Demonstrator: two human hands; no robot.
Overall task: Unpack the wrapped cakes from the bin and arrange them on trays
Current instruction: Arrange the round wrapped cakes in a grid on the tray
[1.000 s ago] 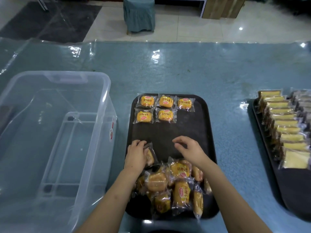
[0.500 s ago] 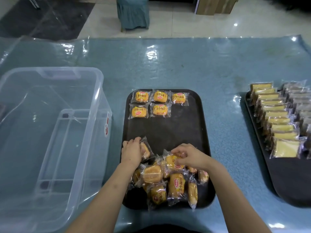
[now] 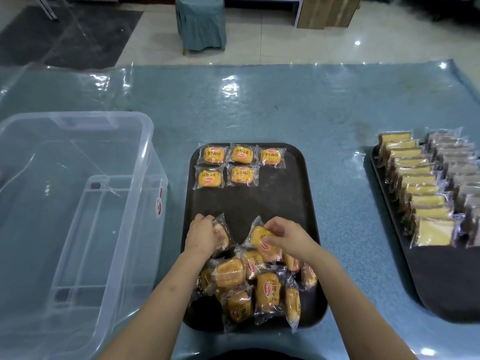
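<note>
Over the dark tray [image 3: 280, 193], our left hand [image 3: 204, 236] clamps one wrapped cake [image 3: 222, 233] and our right hand [image 3: 285, 236] pinches another [image 3: 261, 239] above the loose pile [image 3: 259, 287]; five cakes [image 3: 237, 166] lie arranged beyond.

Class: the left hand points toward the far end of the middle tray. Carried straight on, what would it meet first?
Probably the near-left arranged cake: the left hand, gripping a wrapped cake, has only bare tray ahead before it.

Trays [image 3: 298, 178] – two; bin [image 3: 145, 141] – one; arranged cakes [image 3: 241, 175] – five.
</note>
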